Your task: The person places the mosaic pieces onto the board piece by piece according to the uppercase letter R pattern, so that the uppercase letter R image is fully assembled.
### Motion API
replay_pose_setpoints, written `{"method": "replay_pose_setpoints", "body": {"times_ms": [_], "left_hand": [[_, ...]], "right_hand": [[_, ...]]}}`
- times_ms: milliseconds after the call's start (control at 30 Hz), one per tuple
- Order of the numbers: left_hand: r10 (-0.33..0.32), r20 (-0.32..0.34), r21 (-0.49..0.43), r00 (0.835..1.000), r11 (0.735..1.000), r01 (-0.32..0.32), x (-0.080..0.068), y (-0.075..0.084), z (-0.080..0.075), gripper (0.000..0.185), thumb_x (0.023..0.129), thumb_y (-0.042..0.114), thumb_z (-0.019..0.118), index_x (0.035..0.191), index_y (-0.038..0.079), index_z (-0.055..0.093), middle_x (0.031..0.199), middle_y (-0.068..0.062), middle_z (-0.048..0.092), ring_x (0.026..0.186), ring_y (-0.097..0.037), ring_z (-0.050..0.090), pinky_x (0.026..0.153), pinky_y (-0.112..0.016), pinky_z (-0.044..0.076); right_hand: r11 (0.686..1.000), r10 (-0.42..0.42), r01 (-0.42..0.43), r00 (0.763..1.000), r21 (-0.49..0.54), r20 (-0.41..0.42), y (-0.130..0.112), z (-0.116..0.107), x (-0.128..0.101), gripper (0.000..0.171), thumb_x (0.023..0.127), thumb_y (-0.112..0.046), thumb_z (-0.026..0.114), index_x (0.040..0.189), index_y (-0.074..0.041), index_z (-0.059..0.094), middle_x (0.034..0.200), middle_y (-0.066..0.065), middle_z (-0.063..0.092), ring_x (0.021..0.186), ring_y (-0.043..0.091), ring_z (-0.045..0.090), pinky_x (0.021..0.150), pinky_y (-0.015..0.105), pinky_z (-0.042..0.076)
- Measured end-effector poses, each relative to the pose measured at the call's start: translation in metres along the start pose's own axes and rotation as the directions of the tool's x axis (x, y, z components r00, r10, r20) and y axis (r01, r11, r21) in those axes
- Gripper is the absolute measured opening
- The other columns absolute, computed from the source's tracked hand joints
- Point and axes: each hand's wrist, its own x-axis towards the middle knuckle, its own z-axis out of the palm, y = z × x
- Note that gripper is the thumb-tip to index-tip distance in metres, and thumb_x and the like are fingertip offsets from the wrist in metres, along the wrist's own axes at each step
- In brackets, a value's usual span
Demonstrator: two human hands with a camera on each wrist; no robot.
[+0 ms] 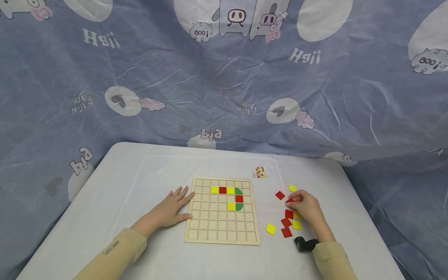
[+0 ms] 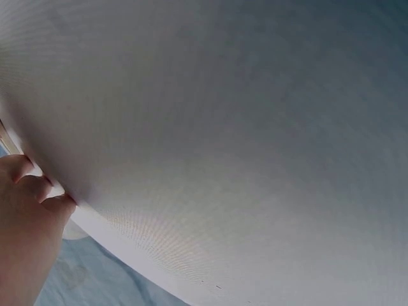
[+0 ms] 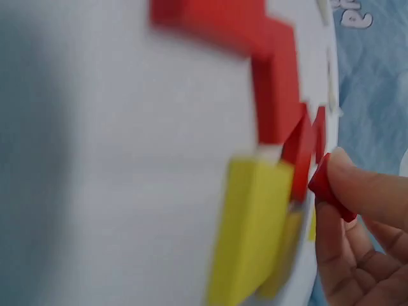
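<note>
A wooden grid board lies on the white table. In its upper part sit yellow and red squares and two green rounded pieces, forming a hooked row. My left hand rests at the board's left edge with fingers spread, thumb and fingertips touching the rim. Right of the board, my right hand pinches a red square block between thumb and fingers. Around that hand lie loose red blocks and yellow blocks, one yellow block partly hidden under the hand.
A small printed pattern card lies behind the board's right corner. One yellow block sits apart, between the board and the other loose blocks. A black object is at my right wrist. A patterned blue cloth hangs behind the table.
</note>
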Motion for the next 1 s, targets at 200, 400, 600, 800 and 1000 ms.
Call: {"method": "replay_pose_setpoints", "body": {"times_ms": [200,400,600,800,1000], "left_hand": [[0.003,0.001,0.007,1.0,1.0,-0.003,0.0,-0.001,0.0,0.079,0.093,0.054,0.06,0.156,0.017,0.029,0.163,-0.019,0.019,0.151,-0.043,0.015,0.12,-0.062,0.016],[0.009,0.0,0.001,1.0,1.0,-0.009,0.0,0.001,-0.003,0.079,0.093,0.052,0.06,0.156,0.016,0.03,0.163,-0.02,0.02,0.15,-0.044,0.015,0.119,-0.063,0.016],[0.009,0.003,0.0,1.0,1.0,-0.009,0.0,0.001,-0.002,0.079,0.093,0.053,0.06,0.156,0.016,0.03,0.163,-0.02,0.02,0.15,-0.043,0.016,0.119,-0.063,0.017],[0.007,0.005,0.002,1.0,1.0,-0.007,0.001,0.0,0.0,0.079,0.093,0.055,0.059,0.156,0.017,0.03,0.163,-0.019,0.02,0.15,-0.043,0.015,0.119,-0.062,0.016],[0.0,0.005,0.0,1.0,1.0,0.0,0.001,0.002,-0.001,0.079,0.093,0.055,0.059,0.156,0.017,0.03,0.163,-0.019,0.02,0.151,-0.043,0.015,0.12,-0.062,0.016]], "right_hand": [[0.99,-0.078,0.081,0.997,0.114,-0.027,-0.027,0.012,-0.005,0.027,0.085,-0.011,0.077,0.108,-0.001,0.066,0.096,0.012,0.071,0.082,0.018,0.066,0.071,0.02,0.053],[0.972,-0.14,0.136,0.99,0.193,0.01,-0.061,0.043,-0.01,0.013,0.084,-0.013,0.078,0.096,-0.011,0.075,0.089,0.003,0.076,0.079,0.013,0.067,0.071,0.023,0.053],[0.948,-0.247,0.227,0.967,0.224,0.065,-0.096,0.071,-0.018,0.012,0.081,-0.011,0.081,0.091,-0.014,0.076,0.085,0.0,0.076,0.074,0.009,0.068,0.069,0.023,0.053],[0.918,-0.352,0.321,0.93,0.232,0.104,-0.122,0.093,-0.023,0.011,0.081,-0.01,0.08,0.091,-0.013,0.076,0.084,-0.002,0.074,0.072,0.008,0.065,0.068,0.022,0.054],[0.888,-0.449,0.416,0.877,0.195,0.17,-0.131,0.111,-0.026,0.008,0.084,-0.009,0.077,0.091,-0.012,0.075,0.083,-0.002,0.072,0.073,0.007,0.064,0.068,0.021,0.054]]}}
